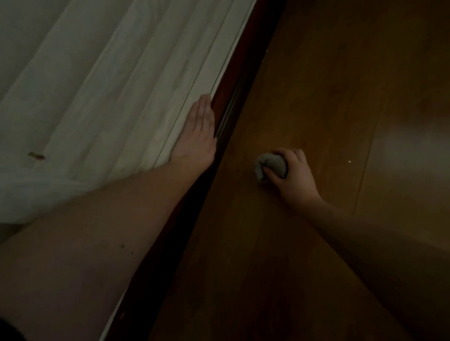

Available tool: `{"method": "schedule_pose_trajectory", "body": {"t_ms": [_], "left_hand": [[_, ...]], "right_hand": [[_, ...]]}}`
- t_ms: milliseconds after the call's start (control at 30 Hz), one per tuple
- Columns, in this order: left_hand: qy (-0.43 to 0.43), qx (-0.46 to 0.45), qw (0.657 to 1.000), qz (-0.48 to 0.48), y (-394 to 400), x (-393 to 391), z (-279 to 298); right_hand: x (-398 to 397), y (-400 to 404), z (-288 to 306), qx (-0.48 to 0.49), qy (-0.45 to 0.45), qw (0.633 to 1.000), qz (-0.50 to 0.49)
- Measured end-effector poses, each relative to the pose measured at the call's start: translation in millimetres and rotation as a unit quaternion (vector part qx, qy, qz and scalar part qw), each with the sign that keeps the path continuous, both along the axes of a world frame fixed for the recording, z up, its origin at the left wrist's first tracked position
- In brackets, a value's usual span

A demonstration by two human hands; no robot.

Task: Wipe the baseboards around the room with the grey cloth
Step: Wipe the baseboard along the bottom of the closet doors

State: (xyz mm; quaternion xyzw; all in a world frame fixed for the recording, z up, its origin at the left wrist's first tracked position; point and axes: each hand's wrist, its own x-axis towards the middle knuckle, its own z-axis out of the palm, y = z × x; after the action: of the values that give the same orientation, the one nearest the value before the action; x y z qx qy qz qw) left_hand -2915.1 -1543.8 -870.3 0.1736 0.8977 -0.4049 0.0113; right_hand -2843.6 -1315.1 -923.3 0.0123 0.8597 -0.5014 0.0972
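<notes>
Head view: cloth hand lying right of the baseboard strip.

The right hand [294,172] is gripping the bunched grey cloth [270,166] at frame centre, resting on the brown wooden floor [324,84]. The dark reddish baseboard [229,99] is running diagonally from upper right to lower left, just to the cloth's left. The left hand [198,133], fingers straight, is pressing the white pleated curtain [107,77] aside, nearer the baseboard.
</notes>
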Motion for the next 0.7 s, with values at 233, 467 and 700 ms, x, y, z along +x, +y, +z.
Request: {"method": "schedule_pose_trajectory", "body": {"t_ms": [233,467,700], "left_hand": [[-0.059,0.030,0.997,0.045,24,3,18],[-0.097,0.055,0.991,0.068,23,0,22],[-0.108,0.045,0.991,0.067,22,0,24]], "right_hand": [[-16,16,98,-0.035,-0.068,0.997,-0.008],[-48,65,128,0.085,-0.074,0.992,0.064],[-67,18,108,0.079,-0.040,0.996,0.018]]}}
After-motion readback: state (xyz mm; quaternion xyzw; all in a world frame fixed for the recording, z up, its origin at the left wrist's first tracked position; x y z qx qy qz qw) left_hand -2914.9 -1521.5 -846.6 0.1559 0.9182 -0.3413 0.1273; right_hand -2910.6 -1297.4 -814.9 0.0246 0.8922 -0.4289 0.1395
